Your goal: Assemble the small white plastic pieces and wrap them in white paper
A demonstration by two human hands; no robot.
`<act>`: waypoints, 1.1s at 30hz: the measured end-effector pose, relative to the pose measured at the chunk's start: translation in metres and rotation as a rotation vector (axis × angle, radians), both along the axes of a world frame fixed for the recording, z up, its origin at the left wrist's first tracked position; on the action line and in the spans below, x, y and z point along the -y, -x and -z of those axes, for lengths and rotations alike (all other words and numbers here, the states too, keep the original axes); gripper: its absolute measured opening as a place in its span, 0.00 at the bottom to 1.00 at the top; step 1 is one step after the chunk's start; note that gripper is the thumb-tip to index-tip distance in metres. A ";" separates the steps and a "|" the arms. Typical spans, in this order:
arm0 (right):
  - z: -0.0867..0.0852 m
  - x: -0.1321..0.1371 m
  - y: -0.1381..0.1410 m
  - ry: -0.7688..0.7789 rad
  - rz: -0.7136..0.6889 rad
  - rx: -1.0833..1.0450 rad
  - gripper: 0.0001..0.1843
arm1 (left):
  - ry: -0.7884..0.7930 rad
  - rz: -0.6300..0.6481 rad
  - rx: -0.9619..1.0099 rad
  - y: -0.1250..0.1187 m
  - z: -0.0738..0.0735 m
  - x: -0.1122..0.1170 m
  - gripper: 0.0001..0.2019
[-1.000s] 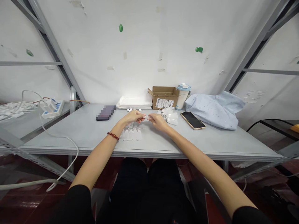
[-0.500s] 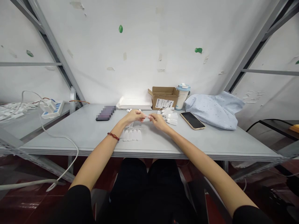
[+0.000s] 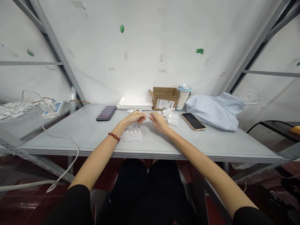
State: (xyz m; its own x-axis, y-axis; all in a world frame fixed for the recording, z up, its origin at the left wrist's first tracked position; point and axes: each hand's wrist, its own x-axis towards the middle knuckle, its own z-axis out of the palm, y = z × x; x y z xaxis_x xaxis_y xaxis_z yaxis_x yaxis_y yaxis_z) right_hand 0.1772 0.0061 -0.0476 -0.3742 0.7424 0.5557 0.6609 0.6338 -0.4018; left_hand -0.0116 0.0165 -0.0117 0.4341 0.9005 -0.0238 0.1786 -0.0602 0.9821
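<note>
Above the middle of the table, my left hand [image 3: 136,117] is closed in a pinch, its fingertips near those of my right hand [image 3: 159,122], which pinches too. Between them is a small whitish piece [image 3: 147,115], too small and partly covered to name. Several white, round-ended flat pieces [image 3: 133,136] with thin strings lie in a row in front of my left hand. A bunch of similar white pieces [image 3: 172,119] with strings lies just right of my right hand. Small white bits [image 3: 132,111] show behind my left hand.
At the back stand a stack of white trays [image 3: 134,103], an open cardboard box [image 3: 165,101] and a lidded cup [image 3: 183,98]. A phone [image 3: 193,121] and pale blue cloth [image 3: 214,111] lie right, a dark phone-like object [image 3: 106,113] left. A white cable [image 3: 67,139] crosses the table's left edge.
My left hand has dropped slightly, so more of the small white bits behind it show. The fingertips of both hands have shifted a little around the small piece. The table items stay put.
</note>
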 end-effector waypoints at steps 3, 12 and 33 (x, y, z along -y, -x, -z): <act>-0.001 0.001 0.001 0.019 -0.015 -0.022 0.16 | -0.038 0.017 0.008 0.000 0.000 0.001 0.21; -0.007 0.001 0.000 0.246 -0.075 -0.242 0.18 | -0.263 0.048 -0.103 0.005 0.003 -0.002 0.18; -0.020 0.007 -0.006 0.906 -0.198 -0.669 0.19 | -0.362 0.019 -0.238 0.003 0.000 0.002 0.17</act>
